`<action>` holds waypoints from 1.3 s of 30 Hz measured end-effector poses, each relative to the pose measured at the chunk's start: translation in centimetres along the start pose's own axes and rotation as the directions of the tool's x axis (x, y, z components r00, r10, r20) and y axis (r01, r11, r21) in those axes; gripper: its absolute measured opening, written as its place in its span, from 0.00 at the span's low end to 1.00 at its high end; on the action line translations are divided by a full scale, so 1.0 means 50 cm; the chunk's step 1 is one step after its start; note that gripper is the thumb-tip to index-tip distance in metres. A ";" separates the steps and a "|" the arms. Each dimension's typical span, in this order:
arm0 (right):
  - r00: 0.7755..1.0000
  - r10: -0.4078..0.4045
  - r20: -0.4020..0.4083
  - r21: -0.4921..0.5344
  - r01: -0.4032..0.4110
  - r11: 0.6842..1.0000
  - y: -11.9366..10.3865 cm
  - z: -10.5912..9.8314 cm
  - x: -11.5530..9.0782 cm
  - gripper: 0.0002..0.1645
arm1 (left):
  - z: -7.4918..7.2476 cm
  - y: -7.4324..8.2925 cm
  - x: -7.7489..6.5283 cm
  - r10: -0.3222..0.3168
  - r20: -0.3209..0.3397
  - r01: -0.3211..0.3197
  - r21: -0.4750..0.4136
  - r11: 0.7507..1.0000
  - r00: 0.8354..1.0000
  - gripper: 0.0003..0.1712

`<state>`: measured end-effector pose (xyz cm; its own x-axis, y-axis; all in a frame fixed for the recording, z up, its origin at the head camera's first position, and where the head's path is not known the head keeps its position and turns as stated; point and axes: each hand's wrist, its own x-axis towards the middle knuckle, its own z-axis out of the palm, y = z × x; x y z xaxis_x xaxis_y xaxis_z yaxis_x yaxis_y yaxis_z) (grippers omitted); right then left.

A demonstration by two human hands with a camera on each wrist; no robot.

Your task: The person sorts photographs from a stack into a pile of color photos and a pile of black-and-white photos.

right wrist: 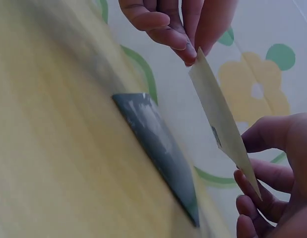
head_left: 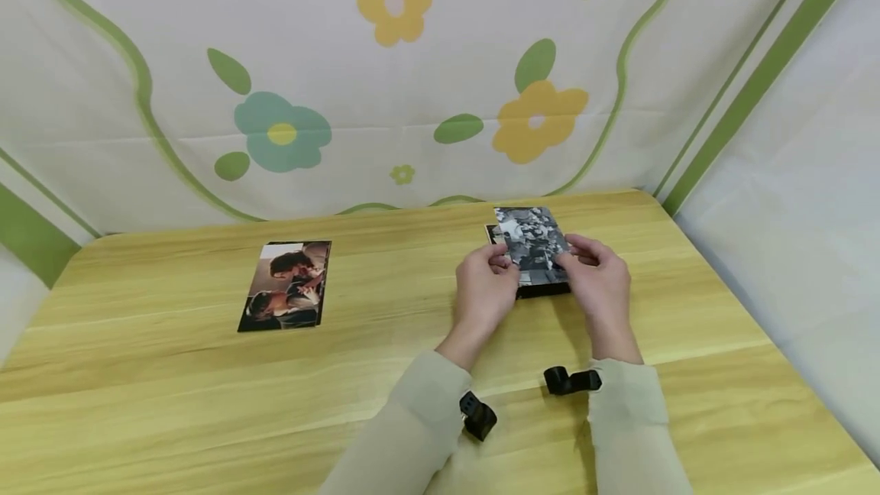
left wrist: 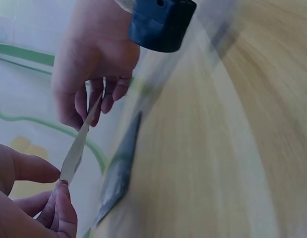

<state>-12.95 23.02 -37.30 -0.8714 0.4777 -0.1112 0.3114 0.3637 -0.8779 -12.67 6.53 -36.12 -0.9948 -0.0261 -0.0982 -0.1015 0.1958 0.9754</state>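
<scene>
Between both hands is a black-and-white photo card (head_left: pixel 531 243), raised above the table. My left hand (head_left: pixel 484 289) pinches its left edge between thumb and fingers, and my right hand (head_left: pixel 601 277) pinches the right edge. The wrist views show the card's pale underside (right wrist: pixel 215 109), which bears a small dark mark. Beneath it lies another dark, glossy card or small pile (right wrist: pixel 160 153), apart from the held one and mostly hidden in the head view. Farther left, a colour photo card (head_left: pixel 289 289) showing two people lies on top of at least one other dark-edged card.
All of this is on a wood-grain table (head_left: pixel 385 380). Behind it hangs a white cloth (head_left: pixel 385 82) with flowers and green lines, and a pale cloth wall (head_left: pixel 791 174) stands on the right. Each wrist carries a small black camera (head_left: pixel 572 380).
</scene>
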 end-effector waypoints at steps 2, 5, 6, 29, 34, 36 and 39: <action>1.000 0.010 0.008 -0.016 -0.009 1.000 0.010 0.000 0.003 0.28 | 0.007 -0.010 0.002 -0.001 0.005 0.001 0.027 1.000 1.000 0.19; 0.999 0.016 0.031 -0.039 -0.015 0.999 0.027 0.006 0.007 0.28 | 0.016 -0.029 0.004 -0.006 0.001 0.006 0.075 0.997 1.000 0.19; 0.999 0.013 0.036 -0.048 -0.012 0.999 0.032 0.009 0.007 0.28 | 0.018 -0.034 0.004 -0.012 -0.001 0.012 0.092 0.996 1.000 0.19; 0.999 -0.037 0.036 -0.128 0.041 0.991 0.049 0.026 0.023 0.29 | 0.016 -0.052 0.011 -0.073 0.012 0.071 0.114 0.991 0.997 0.22; 0.999 -0.028 0.035 -0.126 0.032 0.991 0.059 0.015 0.019 0.29 | 0.019 -0.059 0.005 -0.078 0.044 0.074 0.093 0.993 0.996 0.19; 0.999 -0.030 0.034 -0.134 0.034 0.990 0.063 0.009 0.016 0.29 | 0.024 -0.060 0.002 -0.079 0.047 0.075 0.088 0.993 0.996 0.18; 0.999 -0.036 0.029 -0.148 0.040 0.988 0.065 0.002 0.016 0.28 | 0.027 -0.062 0.000 -0.069 0.049 0.065 0.081 0.995 0.996 0.15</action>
<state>-12.66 24.48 -40.32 -0.8925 0.4414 -0.0930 0.3292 0.4965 -0.8032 -12.38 7.27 -39.39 -0.9845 0.0087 -0.1752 -0.1662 0.2727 0.9476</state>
